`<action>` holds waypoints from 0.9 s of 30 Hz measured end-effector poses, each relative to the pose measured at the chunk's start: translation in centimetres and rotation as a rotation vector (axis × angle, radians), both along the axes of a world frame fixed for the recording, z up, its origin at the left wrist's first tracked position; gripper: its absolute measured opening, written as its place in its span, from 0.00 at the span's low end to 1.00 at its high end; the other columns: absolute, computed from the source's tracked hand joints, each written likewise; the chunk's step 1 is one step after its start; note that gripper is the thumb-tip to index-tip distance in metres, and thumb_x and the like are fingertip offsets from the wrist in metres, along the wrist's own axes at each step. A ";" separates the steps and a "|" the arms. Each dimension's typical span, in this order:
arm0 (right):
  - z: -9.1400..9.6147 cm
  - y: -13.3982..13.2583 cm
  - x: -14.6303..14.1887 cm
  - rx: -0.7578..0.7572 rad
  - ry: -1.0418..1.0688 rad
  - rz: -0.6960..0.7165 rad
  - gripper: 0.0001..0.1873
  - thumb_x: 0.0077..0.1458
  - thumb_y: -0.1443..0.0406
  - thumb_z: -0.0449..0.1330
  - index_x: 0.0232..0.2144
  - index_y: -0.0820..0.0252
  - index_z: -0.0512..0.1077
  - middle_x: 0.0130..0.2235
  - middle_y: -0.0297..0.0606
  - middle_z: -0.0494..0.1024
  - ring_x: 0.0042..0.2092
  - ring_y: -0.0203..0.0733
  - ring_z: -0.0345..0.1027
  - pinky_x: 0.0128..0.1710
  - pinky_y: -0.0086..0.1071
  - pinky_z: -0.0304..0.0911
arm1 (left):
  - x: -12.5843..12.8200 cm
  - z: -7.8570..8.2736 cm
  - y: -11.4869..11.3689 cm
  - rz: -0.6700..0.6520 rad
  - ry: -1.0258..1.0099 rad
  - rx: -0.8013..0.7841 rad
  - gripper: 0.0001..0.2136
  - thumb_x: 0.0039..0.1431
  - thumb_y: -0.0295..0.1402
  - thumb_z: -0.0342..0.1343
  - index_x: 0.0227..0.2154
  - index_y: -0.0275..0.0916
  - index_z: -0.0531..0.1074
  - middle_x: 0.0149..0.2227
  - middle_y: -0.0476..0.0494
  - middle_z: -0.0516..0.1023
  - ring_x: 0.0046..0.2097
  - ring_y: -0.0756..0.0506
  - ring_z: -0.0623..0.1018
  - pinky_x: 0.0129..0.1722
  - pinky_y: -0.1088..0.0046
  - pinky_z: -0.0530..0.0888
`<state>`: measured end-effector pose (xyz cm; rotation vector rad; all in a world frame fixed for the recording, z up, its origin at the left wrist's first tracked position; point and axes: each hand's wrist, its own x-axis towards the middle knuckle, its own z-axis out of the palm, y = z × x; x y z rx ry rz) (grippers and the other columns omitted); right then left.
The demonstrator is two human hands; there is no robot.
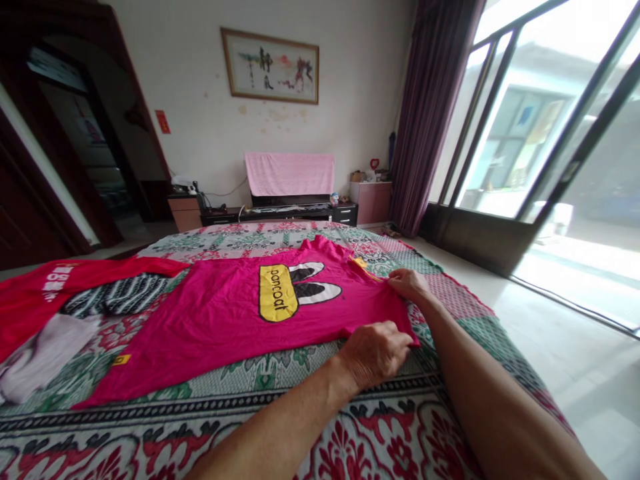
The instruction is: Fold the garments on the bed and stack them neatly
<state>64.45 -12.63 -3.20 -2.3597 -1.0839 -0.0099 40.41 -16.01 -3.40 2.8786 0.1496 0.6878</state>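
Observation:
A bright pink T-shirt [225, 293] with a yellow "pancoat" patch and two cartoon eyes lies spread sideways on a patterned bed cover [260, 407]. Its neckline points to the right. My left hand [377, 353] is closed on the near sleeve's edge, with the fingertips partly hidden. Farther back, my right hand [410, 283] pinches the shirt at the shoulder beside the yellow-trimmed collar [361, 264]. Some creases run through the fabric, and the far sleeve [325, 247] is bunched up.
At the left lie a red garment [30, 300], a black-and-white patterned cloth [115, 295] and a pale garment [50, 357]. Beyond the bed, a pink cloth [290, 175] covers a screen on a low cabinet [345, 213]. Glass doors [530, 147] stand at the right.

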 end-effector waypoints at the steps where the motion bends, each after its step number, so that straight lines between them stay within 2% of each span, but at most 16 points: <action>1: 0.0 -0.1 -0.1 -0.013 0.019 0.001 0.17 0.45 0.59 0.59 0.36 0.58 0.80 0.31 0.38 0.81 0.31 0.40 0.72 0.26 0.26 0.59 | -0.2 0.2 0.3 0.023 -0.025 -0.012 0.13 0.64 0.37 0.47 0.43 0.41 0.74 0.38 0.45 0.77 0.40 0.47 0.76 0.43 0.72 0.74; 4: 0.1 -0.3 -0.4 -0.006 0.032 0.028 0.16 0.48 0.58 0.58 0.35 0.59 0.80 0.27 0.36 0.79 0.29 0.38 0.71 0.26 0.25 0.58 | -1.4 1.2 2.6 0.236 -0.080 -0.055 0.14 0.63 0.38 0.47 0.43 0.41 0.75 0.40 0.44 0.77 0.43 0.46 0.76 0.46 0.71 0.72; 7: 0.5 0.0 -0.7 -0.062 0.027 0.044 0.14 0.49 0.61 0.56 0.32 0.58 0.80 0.25 0.35 0.78 0.29 0.37 0.70 0.25 0.25 0.57 | -3.4 2.1 6.0 0.498 -0.017 -0.081 0.13 0.60 0.37 0.51 0.43 0.39 0.76 0.42 0.41 0.76 0.48 0.43 0.74 0.51 0.68 0.70; 11: 1.6 2.2 -1.0 -0.178 -0.014 0.080 0.11 0.49 0.66 0.55 0.28 0.60 0.79 0.27 0.37 0.78 0.31 0.38 0.70 0.26 0.25 0.56 | -6.2 2.7 9.0 0.674 0.136 -0.115 0.18 0.55 0.42 0.55 0.46 0.40 0.75 0.46 0.39 0.75 0.50 0.40 0.73 0.52 0.66 0.69; 15: 2.5 5.6 -1.1 -0.214 -0.015 0.078 0.09 0.50 0.67 0.56 0.27 0.62 0.77 0.30 0.42 0.79 0.33 0.41 0.71 0.27 0.27 0.58 | -7.2 2.6 9.3 0.696 0.283 -0.161 0.21 0.51 0.44 0.56 0.48 0.41 0.75 0.46 0.39 0.75 0.51 0.38 0.72 0.51 0.64 0.69; 18: 2.5 7.6 -1.0 -0.233 -0.011 0.065 0.11 0.52 0.65 0.55 0.26 0.63 0.76 0.32 0.45 0.78 0.34 0.43 0.72 0.29 0.29 0.60 | -7.2 2.4 9.1 0.674 0.343 -0.172 0.21 0.51 0.45 0.56 0.47 0.43 0.75 0.47 0.40 0.74 0.52 0.38 0.71 0.52 0.65 0.68; 24: 1.4 9.8 -1.0 -0.219 -0.004 0.017 0.20 0.55 0.54 0.53 0.27 0.65 0.75 0.34 0.54 0.77 0.38 0.49 0.72 0.33 0.35 0.63 | -7.2 2.4 9.2 0.661 0.356 -0.164 0.21 0.52 0.47 0.56 0.46 0.44 0.75 0.48 0.40 0.72 0.53 0.38 0.70 0.51 0.63 0.69; 27: 0.9 10.5 -0.6 -0.228 0.009 0.003 0.19 0.52 0.54 0.56 0.25 0.64 0.75 0.30 0.51 0.76 0.37 0.49 0.72 0.32 0.36 0.62 | -7.2 2.4 9.3 0.655 0.356 -0.157 0.22 0.51 0.48 0.56 0.47 0.43 0.74 0.47 0.39 0.72 0.52 0.37 0.71 0.50 0.63 0.70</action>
